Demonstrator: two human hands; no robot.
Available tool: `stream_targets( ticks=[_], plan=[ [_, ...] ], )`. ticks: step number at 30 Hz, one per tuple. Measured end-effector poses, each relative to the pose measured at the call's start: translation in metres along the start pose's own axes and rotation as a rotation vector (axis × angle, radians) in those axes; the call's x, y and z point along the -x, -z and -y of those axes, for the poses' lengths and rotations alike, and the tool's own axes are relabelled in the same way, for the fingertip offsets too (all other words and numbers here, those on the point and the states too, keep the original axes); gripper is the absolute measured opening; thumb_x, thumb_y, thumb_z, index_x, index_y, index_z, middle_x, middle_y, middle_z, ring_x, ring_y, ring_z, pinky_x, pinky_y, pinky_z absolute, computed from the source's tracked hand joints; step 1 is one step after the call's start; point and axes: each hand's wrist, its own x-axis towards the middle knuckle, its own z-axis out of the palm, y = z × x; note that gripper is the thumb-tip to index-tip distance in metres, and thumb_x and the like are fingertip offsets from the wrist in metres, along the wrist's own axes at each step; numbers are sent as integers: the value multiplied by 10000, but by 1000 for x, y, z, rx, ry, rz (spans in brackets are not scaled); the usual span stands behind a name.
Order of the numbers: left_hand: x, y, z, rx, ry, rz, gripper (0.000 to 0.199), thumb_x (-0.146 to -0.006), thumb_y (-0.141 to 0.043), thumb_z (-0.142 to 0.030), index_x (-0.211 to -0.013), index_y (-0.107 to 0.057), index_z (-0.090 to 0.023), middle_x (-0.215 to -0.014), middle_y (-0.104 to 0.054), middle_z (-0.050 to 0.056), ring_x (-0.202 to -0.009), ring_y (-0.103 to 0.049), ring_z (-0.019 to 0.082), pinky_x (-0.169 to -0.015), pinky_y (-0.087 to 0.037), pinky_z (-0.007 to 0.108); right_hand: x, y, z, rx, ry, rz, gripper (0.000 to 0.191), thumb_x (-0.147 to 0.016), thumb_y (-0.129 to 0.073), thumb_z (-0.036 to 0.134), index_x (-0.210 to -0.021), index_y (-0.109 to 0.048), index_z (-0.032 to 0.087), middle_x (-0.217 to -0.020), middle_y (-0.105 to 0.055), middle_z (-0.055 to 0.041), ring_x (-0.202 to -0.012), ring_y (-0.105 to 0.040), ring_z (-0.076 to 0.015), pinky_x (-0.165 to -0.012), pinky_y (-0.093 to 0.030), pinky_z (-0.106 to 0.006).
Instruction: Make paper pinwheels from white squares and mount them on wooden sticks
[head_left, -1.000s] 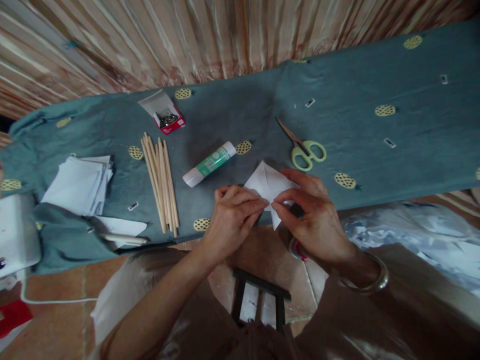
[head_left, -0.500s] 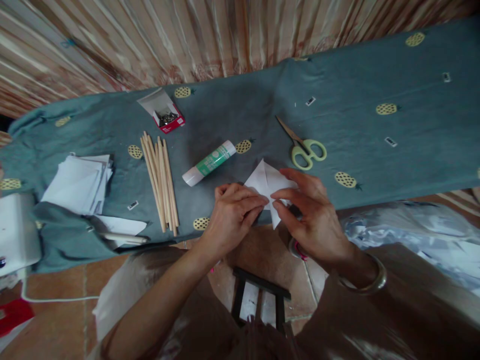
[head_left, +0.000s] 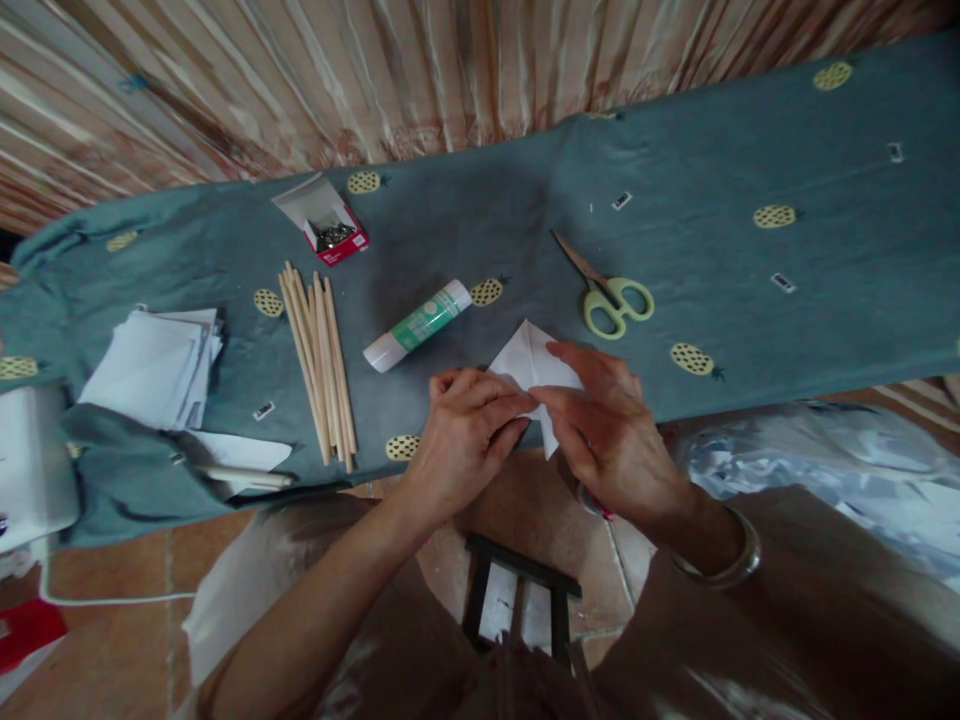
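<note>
A small folded sheet of white paper [head_left: 525,352] lies at the table's near edge, one pointed corner hanging toward me. My left hand [head_left: 472,425] is closed on its left side, fingertips pinching near the middle fold. From the right, my right hand [head_left: 611,420] presses on the paper, thumb and fingers close to the left fingertips. Part of the sheet is hidden beneath both hands. Beyond the left hand lies a green and white glue stick [head_left: 424,322]. Scissors with light green handles [head_left: 611,300] rest open-bladed or nearly closed just past the right hand.
A bundle of wooden sticks [head_left: 321,370] lies to the left, below an open red and white box [head_left: 334,235] of small metal pieces. Further left are stacked white papers [head_left: 154,365] and a white device [head_left: 34,465]. A dark stool [head_left: 521,575] stands below.
My right hand has shifted left across the paper, its fingers now touching or nearly touching the left fingertips. The left hand stays almost still.
</note>
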Motion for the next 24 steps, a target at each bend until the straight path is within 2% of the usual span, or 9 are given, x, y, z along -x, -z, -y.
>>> stream_targets(
  ticks=[3, 6, 11, 15, 18, 24],
  plan=[
    [1, 0, 0, -34, -20, -13, 173, -907, -586, -212, -1022, -715, -216, -977, -696, 50, -982, -572, 220, -892, -347, 428, 0, -3, 0, 28, 52, 0, 238, -908, -458, 162, -1034, -656, 203, -1387, -522, -146, -1250, -484, -319, -932, -466, -524],
    [2, 0, 1, -79, -33, -12, 171, -906, -584, -207, -1014, -716, -216, -987, -686, 52, -986, -567, 222, -883, -347, 429, 0, -4, 1, 25, 61, -7, 246, -904, -447, 149, -1043, -646, 191, -1385, -518, -148, -1255, -481, -314, -928, -466, -520],
    [2, -1, 1, -108, -55, -21, 168, -916, -573, -218, -1018, -707, -217, -981, -690, 51, -971, -564, 216, -864, -336, 416, -5, 6, 1, -60, 6, 2, 234, -908, -469, 176, -1025, -666, 223, -1403, -508, -121, -1293, -468, -318, -997, -430, -546],
    [3, -1, 0, -124, -74, -35, 164, -917, -571, -213, -1021, -699, -217, -980, -690, 41, -966, -559, 209, -873, -325, 415, -12, 17, -9, -107, -57, -63, 266, -905, -495, 212, -1123, -646, 228, -1398, -521, -121, -1296, -489, -301, -1053, -417, -532],
    [2, 2, 3, -161, -99, -37, 172, -922, -557, -196, -1029, -691, -212, -981, -690, 39, -956, -557, 208, -870, -324, 415, -13, 18, -15, -75, -100, -68, 317, -909, -486, 237, -1194, -617, 188, -1374, -546, -147, -1294, -500, -311, -1073, -409, -538],
    [-1, 15, 17, -280, -105, -107, 182, -909, -546, -162, -984, -698, -228, -973, -696, 42, -961, -547, 225, -866, -315, 433, -8, 13, -3, -158, -116, -10, 299, -913, -479, 239, -1172, -616, 179, -1346, -572, -150, -1219, -575, -284, -998, -500, -470]
  ],
)
